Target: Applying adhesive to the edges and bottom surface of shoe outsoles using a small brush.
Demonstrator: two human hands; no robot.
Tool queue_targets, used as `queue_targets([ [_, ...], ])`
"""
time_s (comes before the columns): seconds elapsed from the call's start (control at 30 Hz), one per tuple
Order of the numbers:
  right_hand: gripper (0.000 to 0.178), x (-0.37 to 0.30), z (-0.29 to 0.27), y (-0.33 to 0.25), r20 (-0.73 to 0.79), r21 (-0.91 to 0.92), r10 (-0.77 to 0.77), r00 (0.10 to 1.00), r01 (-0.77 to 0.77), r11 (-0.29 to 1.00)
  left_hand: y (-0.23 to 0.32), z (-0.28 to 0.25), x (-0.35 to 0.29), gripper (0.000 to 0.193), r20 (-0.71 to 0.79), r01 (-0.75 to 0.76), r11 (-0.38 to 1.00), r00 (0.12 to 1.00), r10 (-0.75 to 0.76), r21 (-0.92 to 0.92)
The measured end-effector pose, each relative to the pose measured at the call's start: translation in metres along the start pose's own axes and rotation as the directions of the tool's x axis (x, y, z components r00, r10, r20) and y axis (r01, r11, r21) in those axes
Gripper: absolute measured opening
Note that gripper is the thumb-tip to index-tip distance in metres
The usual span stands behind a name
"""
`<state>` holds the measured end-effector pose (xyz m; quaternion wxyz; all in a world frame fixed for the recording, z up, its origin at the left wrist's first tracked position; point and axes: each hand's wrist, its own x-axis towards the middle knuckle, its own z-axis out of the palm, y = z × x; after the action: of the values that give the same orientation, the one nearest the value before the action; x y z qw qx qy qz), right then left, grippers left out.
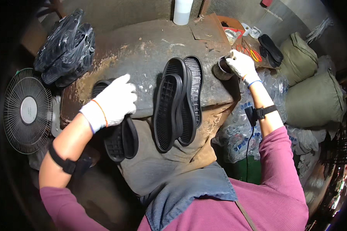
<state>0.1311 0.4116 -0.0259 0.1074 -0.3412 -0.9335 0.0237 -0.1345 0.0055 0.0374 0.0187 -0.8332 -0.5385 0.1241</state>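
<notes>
My left hand (115,98), in a white knit glove, lies over a pair of black shoe soles (121,142) at the table's near left edge. Its fingers are curled, and it covers the soles' middle. Several more black soles (167,111) are stacked to the right of it, ribbed and gridded inside, overhanging the near edge. My gloved right hand (241,63) is closed at the rim of a small dark cup (222,70) on the table's right side. What its fingers pinch is hidden, as is most of the cup's inside.
The worn table (131,57) carries a white container (182,11) at the back and orange-handled scissors (254,55) at right. Black plastic bags (67,48) and a fan (28,109) stand left. Clear plastic bags (239,136) and green sacks (314,98) crowd the right.
</notes>
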Motion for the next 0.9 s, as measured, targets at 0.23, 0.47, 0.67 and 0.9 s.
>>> queue_targets([
  [0.23, 0.028, 0.001, 0.068, 0.083, -0.275, 0.062, -0.241, 0.931, 0.267, 0.962, 0.052, 0.101, -0.002, 0.075, -0.376, 0.705, 0.680, 0.585, -0.719, -0.204],
  [0.47, 0.023, 0.009, 0.065, 0.035, -0.264, 0.310, -0.195, 0.945, 0.274, 0.910, 0.148, 0.200, -0.069, 0.057, 0.095, 0.722, 0.041, 0.147, -0.985, -0.691],
  [0.67, 0.030, 0.022, 0.071, 0.072, -0.431, -0.080, -0.370, 0.823, 0.373, 0.924, 0.134, 0.128, -0.047, 0.044, -0.021, 0.763, -0.020, -0.044, -0.999, -0.646],
  [0.9, 0.033, 0.008, 0.046, 0.053, -0.257, 0.962, 0.439, 0.861, 0.182, 0.206, 0.108, 0.059, -0.054, 0.046, 0.235, -0.581, -0.322, 0.223, -0.946, -0.747],
])
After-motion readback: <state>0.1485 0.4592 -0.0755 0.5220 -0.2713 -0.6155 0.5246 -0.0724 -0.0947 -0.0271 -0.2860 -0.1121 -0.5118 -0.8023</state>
